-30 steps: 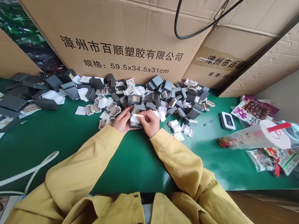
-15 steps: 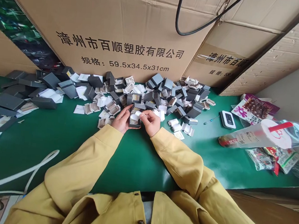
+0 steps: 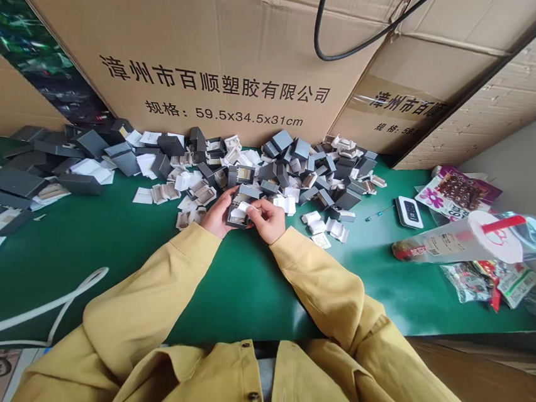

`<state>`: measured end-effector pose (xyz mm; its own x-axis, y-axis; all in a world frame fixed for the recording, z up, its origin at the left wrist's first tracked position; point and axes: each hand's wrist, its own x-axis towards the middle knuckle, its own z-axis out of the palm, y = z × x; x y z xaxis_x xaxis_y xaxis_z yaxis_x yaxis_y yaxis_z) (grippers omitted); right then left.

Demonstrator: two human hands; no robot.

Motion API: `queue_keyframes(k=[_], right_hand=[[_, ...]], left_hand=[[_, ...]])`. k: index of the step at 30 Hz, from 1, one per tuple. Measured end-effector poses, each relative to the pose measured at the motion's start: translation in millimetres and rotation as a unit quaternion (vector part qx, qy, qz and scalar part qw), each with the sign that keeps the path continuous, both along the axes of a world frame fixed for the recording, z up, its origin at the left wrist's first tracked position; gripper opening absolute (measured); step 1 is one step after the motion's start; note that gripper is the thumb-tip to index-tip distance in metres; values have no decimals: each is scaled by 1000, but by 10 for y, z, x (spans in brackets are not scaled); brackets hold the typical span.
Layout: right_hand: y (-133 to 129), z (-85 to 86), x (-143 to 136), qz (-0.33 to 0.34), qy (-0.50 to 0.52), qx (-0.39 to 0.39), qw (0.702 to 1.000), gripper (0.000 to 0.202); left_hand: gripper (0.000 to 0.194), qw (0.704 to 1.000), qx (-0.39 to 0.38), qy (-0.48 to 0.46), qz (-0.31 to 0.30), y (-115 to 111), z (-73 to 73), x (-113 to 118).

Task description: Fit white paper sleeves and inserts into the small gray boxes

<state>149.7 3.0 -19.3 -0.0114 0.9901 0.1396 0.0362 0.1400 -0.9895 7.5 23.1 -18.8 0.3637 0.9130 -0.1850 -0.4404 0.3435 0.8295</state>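
Observation:
In front of me, my left hand (image 3: 219, 214) grips a small dark grey box (image 3: 236, 221) with its lid raised. A white paper piece (image 3: 241, 208) lies at the box's mouth, and the pinched fingertips of my right hand (image 3: 270, 220) hold its right end. What lies under the paper is too small to make out. Around my hands are spread more small dark boxes (image 3: 348, 200), some open, with loose white paper slips (image 3: 143, 196) and crumpled pale inserts (image 3: 189, 219) among them.
Stacked larger dark boxes (image 3: 14, 183) lie at the left of the green table (image 3: 241, 287). On the right are a white device (image 3: 409, 213), a tilted drink cup (image 3: 458, 241) and snack packets (image 3: 487, 282). Cardboard boxes (image 3: 217, 44) stand behind. A white cable (image 3: 29, 314) loops at the lower left.
The small box in my left hand has shifted slightly left. My right fingers have moved a little left with it, still holding the white paper piece.

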Motion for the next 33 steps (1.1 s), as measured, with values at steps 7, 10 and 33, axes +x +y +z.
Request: queue_keyframes(k=[7,10,33], right_hand=[[-6,-9,22,16,1,0,1000,37],[-1,2,29,6,-30,12,999,35],[80,-77,46,2,-270,152,951,25]], left_hand=[[49,1000,-23,6,-12,-6,48,-6],[48,1000,-23,14,-8,-10,55,1],[55,988,104,107,30,9,-81,28]])
